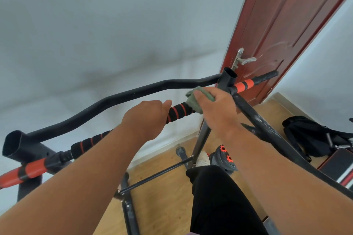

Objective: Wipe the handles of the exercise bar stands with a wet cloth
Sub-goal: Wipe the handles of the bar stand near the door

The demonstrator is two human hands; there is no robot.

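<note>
Two hands: left hand (148,118) grips one foam handle (178,111), right hand (214,108) clutches one cloth (193,99).

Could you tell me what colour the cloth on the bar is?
The cloth is green, seen in the head view.

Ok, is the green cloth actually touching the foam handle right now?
Touching. The head view shows the right hand pressing the green cloth around the foam handle, no gap visible.

Green cloth (193,99). Black foam handle (178,112) ringed with red stripes. Black curved bar (114,99). Orange sleeves (244,85) with black bands. Red-brown door (282,25), pale wall (95,25), yellow wood floor (162,206), black bag (305,135).
</note>
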